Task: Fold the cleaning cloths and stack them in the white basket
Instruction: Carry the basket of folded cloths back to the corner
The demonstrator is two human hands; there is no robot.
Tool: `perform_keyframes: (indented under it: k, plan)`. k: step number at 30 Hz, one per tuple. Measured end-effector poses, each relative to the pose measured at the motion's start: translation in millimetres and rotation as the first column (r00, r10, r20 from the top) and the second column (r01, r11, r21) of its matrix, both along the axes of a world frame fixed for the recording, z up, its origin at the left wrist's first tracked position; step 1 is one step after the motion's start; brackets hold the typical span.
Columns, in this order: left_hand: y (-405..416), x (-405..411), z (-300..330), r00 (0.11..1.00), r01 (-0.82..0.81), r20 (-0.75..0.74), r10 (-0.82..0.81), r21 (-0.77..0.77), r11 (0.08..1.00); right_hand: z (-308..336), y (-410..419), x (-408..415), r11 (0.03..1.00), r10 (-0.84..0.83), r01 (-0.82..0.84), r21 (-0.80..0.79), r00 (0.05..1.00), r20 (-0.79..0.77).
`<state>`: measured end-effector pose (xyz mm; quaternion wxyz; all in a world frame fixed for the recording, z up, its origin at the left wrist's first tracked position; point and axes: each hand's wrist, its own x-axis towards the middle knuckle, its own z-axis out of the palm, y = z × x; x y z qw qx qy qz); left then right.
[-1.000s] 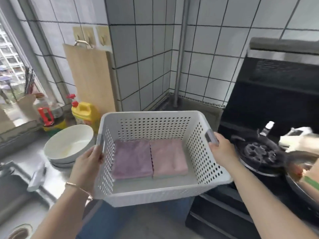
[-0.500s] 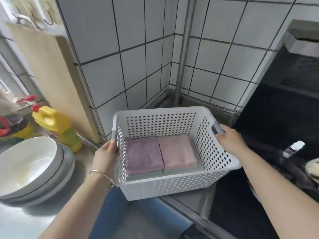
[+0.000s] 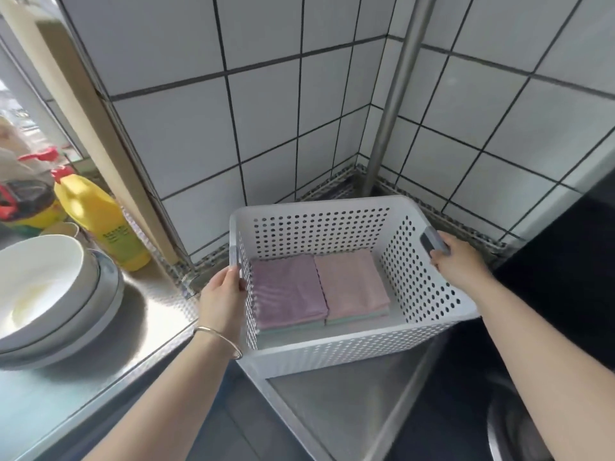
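Fingers (image 3: 234,274) of your left hand (image 3: 221,299) are curled tight on the left rim of the white basket (image 3: 319,224), just below its grey left handle (image 3: 233,254). Your right hand (image 3: 461,264) is clamped on the grey right handle (image 3: 432,241), fingers wrapped over it. You've got the basket by both sides, over the steel counter (image 3: 149,314) corner, near the tiled wall corner and the metal pipe (image 3: 396,94); can't tell if its base touches the counter. Inside: two folded stacks side by side, touching. Purple cloth (image 3: 288,291) tops the left stack, pink cloth (image 3: 351,282) tops the right, each with a pale green layer showing at the lower edge. Left of you on the counter: stacked white bowls (image 3: 46,287), a yellow bottle (image 3: 100,221) behind them, and a wooden board (image 3: 86,104) leaning on the wall. A bracelet (image 3: 219,336) sits on your left wrist.
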<state>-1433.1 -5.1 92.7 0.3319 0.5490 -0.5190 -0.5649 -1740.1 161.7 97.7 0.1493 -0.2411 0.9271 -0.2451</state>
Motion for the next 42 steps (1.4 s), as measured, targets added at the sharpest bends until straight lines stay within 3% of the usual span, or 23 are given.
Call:
perform_keyframes:
  k: [3, 5, 7, 9, 11, 13, 15, 19, 21, 24, 33, 42]
  plan:
    - [-6.0, -3.9, -4.4, 0.999, -0.026, 0.024, 0.026, 0.006, 1.000, 10.2, -5.2, 13.2, 0.960, 0.048, 0.035, 0.277, 0.957, -0.287]
    - [-5.2, -3.9, -7.5, 0.999, -0.038, 0.025, 0.038, 0.004, 0.999, 17.7, -7.1, 43.5, 0.955, 0.125, -0.006, 0.296, 0.915, -0.384]
    - [0.0, -7.1, -7.8, 0.999, -0.026, 0.047, 0.027, -0.015, 1.000, 20.7, -3.6, 81.2, 0.952, 0.268, -0.191, 0.240, 0.898, -0.349]
    - [5.1, -12.2, -8.6, 0.997, 0.001, 0.076, 0.003, -0.044, 0.999, 19.2, 5.9, 118.1, 0.886, 0.449, -0.405, 0.226, 0.871, -0.199]
    - [10.1, -18.3, -8.4, 0.998, 0.026, 0.063, -0.022, -0.053, 0.998, 11.1, 19.0, 139.3, 0.836, 0.543, -0.503, 0.221, 0.818, -0.190]
    - [18.3, -20.6, -6.6, 0.999, 0.028, 0.043, -0.027, -0.021, 0.999, -3.5, 31.7, 146.1, 0.871, 0.491, -0.452, 0.192, 0.806, -0.331]
    - [28.7, -20.9, -6.3, 0.998, 0.057, 0.036, -0.059, 0.037, 0.998, -13.7, 40.1, 145.2, 0.918, 0.396, -0.364, 0.155, 0.843, -0.365]
    - [42.0, -10.9, -2.2, 0.985, 0.128, -0.149, -0.087, 0.296, 0.946, -17.4, 39.7, 131.3, 0.962, 0.270, -0.271, 0.029, 0.933, -0.239]
    - [44.9, -2.0, 0.7, 0.967, 0.237, -0.183, -0.178, 0.386, 0.891, -14.9, 37.5, 118.3, 0.975, 0.210, -0.218, -0.035, 0.964, -0.163]
    - [51.1, 3.8, 0.8, 0.933, 0.360, -0.189, -0.307, 0.431, 0.828, -15.9, 37.4, 97.5, 0.981, 0.177, -0.185, -0.053, 0.976, -0.123]
    - [71.7, -14.7, 4.5, 0.835, 0.547, -0.315, -0.450, 0.563, 0.620, -0.5, 42.9, 53.8, 0.974, 0.223, -0.227, -0.024, 0.967, -0.124]
    - [84.4, -32.5, -1.0, 0.824, 0.563, -0.322, -0.467, 0.561, 0.607, -1.2, 38.6, 23.7, 0.968, 0.245, -0.251, -0.030, 0.961, -0.131]
